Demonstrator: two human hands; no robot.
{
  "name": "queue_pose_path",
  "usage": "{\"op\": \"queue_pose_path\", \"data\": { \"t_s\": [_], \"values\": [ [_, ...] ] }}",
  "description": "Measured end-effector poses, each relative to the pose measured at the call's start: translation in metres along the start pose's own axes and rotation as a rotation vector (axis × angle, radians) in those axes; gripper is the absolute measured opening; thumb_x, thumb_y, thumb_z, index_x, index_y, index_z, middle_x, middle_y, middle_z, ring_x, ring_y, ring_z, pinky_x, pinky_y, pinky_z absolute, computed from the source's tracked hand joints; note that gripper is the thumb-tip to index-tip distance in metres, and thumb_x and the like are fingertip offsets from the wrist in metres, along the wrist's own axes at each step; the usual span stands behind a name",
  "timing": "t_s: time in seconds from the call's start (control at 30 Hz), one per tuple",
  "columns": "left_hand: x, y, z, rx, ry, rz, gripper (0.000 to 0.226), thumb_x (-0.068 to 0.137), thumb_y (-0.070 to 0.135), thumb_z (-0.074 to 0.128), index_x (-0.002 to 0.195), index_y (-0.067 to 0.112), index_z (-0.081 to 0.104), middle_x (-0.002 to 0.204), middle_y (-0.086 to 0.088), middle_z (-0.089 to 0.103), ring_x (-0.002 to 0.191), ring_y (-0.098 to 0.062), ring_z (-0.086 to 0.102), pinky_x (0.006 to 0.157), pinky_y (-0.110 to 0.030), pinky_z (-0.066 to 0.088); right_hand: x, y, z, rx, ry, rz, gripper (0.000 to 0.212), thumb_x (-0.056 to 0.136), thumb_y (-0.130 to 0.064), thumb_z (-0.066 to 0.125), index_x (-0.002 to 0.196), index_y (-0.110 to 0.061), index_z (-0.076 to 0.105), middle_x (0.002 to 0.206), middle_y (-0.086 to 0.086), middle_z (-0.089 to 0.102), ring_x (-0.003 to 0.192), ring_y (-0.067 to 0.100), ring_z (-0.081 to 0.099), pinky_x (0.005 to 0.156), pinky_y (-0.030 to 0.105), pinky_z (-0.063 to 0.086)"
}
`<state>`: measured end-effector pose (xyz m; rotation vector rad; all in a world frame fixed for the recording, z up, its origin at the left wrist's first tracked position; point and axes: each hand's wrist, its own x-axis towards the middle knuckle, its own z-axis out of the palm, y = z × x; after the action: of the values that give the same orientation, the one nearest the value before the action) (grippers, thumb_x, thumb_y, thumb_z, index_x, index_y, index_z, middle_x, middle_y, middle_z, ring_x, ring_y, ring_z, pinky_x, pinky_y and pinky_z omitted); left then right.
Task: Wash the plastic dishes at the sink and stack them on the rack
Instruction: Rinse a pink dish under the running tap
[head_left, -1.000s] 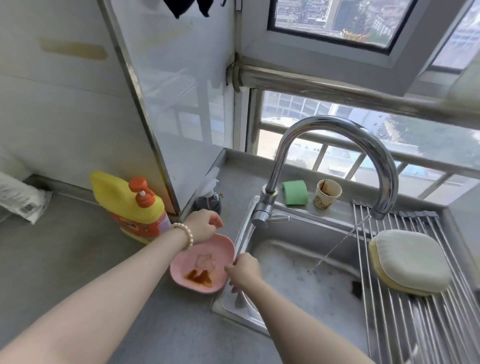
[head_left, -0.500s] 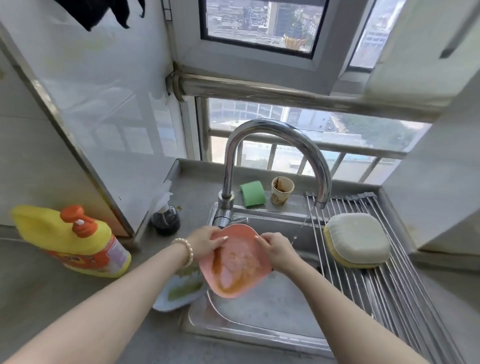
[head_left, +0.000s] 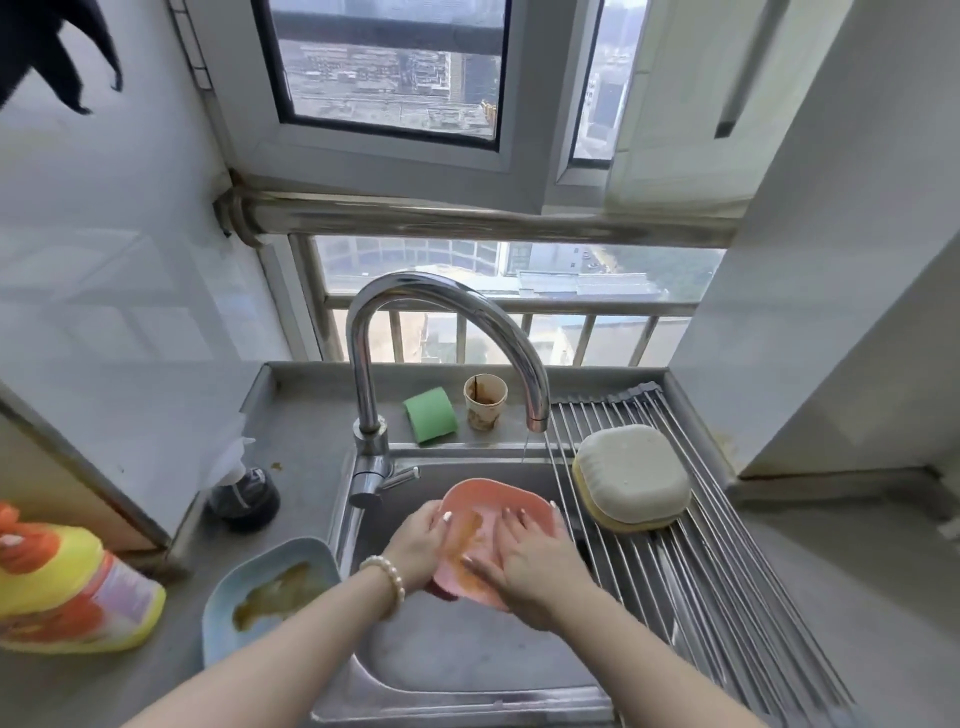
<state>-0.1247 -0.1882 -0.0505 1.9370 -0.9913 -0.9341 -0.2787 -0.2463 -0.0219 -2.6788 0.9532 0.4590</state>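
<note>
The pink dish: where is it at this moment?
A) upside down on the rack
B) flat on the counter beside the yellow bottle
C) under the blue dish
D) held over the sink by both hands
D: the left hand grips the pink dish by its edge and the right hand lies flat on its stained inside, above the sink.

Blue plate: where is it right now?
In the head view, the blue plate, smeared with sauce, lies on the counter left of the sink, beside the left hand.

Home kitchen: steel sink, faucet, dish rack.
</note>
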Motion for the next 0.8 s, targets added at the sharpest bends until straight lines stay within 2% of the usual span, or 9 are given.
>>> {"op": "queue_pose_path", "data": {
  "t_s": [0.1,0.17,0.23,0.33,0.43,0.53,0.63,0.7,0.8],
  "values": [
    [0.003,0.007,0.002,-0.148,0.101,-0.002,0.017,0.101,0.011,0.041,0.101,0.015,0.057,0.090,0.001,0.063,0.088,-0.016,0.058,0.073,-0.016,0.045,-0.002,-0.029,-0.009,0.214,-0.117,-0.223,0.119,0.059,-0.083,-0.019,0.154,-0.017,0.007,0.161,0.006,0.001,0.148,0.022,0.002,0.119,0.043,-0.004],
    [0.006,0.005,-0.004,-0.143,0.141,0.001,0.022,0.101,0.016,0.041,0.096,0.028,0.058,0.093,0.003,0.065,0.089,-0.017,0.062,0.082,-0.032,0.050,-0.014,-0.027,-0.011,0.251,-0.174,-0.268,0.097,0.077,-0.078,-0.004,0.151,-0.021,0.021,0.159,0.007,0.013,0.146,0.025,0.013,0.119,0.042,0.012],
    [0.007,0.001,-0.009,-0.088,0.155,0.013,0.027,0.101,0.018,0.041,0.091,0.040,0.053,0.094,0.006,0.065,0.091,-0.018,0.062,0.085,-0.036,0.050,-0.017,-0.007,-0.014,0.098,-0.163,-0.165,0.101,0.078,-0.079,-0.008,0.144,-0.019,0.038,0.155,0.011,0.027,0.142,0.029,0.026,0.113,0.044,0.025],
    [0.005,0.000,-0.001,-0.053,0.128,0.010,0.020,0.102,0.021,0.040,0.098,0.036,0.053,0.096,0.003,0.066,0.092,-0.020,0.064,0.085,-0.035,0.051,-0.005,0.008,-0.017,0.008,-0.124,-0.004,0.129,0.054,-0.082,-0.018,0.151,-0.004,0.014,0.158,0.018,0.010,0.147,0.029,0.008,0.119,0.041,0.008],
    [0.002,0.004,0.008,-0.106,0.135,0.014,0.017,0.102,0.020,0.040,0.100,0.029,0.055,0.095,0.003,0.065,0.093,-0.020,0.062,0.088,-0.034,0.047,-0.002,-0.019,-0.011,0.252,-0.114,-0.143,0.100,0.077,-0.076,0.003,0.153,-0.012,-0.004,0.159,0.010,-0.011,0.147,0.023,-0.011,0.120,0.038,-0.005],
    [0.005,-0.003,-0.003,-0.095,0.188,0.014,0.022,0.102,0.020,0.039,0.093,0.034,0.053,0.093,0.002,0.065,0.091,-0.021,0.062,0.089,-0.039,0.049,-0.020,-0.026,-0.010,0.347,-0.217,-0.258,0.074,0.094,-0.065,0.016,0.153,-0.021,0.015,0.160,0.007,0.010,0.147,0.019,0.007,0.120,0.036,0.009],
    [0.005,-0.013,-0.005,-0.074,0.182,0.007,0.019,0.102,0.021,0.038,0.097,0.033,0.053,0.098,0.000,0.065,0.094,-0.021,0.061,0.090,-0.038,0.048,-0.016,0.001,-0.013,0.036,-0.139,-0.086,0.115,0.070,-0.082,-0.014,0.141,-0.011,0.043,0.145,0.018,0.040,0.136,0.031,0.032,0.110,0.042,0.028],
    [0.002,-0.009,0.004,-0.082,0.154,0.012,0.019,0.102,0.020,0.039,0.096,0.030,0.054,0.095,0.003,0.065,0.093,-0.020,0.061,0.087,-0.034,0.047,-0.003,0.005,-0.016,0.030,-0.092,0.012,0.131,0.055,-0.084,-0.017,0.147,-0.001,0.028,0.152,0.021,0.027,0.142,0.031,0.021,0.117,0.043,0.016],
    [0.000,-0.001,0.013,-0.230,0.138,0.020,0.022,0.102,0.016,0.041,0.093,0.028,0.057,0.093,0.006,0.065,0.090,-0.016,0.061,0.085,-0.028,0.047,0.004,-0.019,-0.011,0.237,-0.101,-0.114,0.092,0.085,-0.072,0.005,0.153,-0.012,-0.005,0.160,0.009,-0.009,0.147,0.020,-0.012,0.119,0.038,-0.007]
  ]
}}
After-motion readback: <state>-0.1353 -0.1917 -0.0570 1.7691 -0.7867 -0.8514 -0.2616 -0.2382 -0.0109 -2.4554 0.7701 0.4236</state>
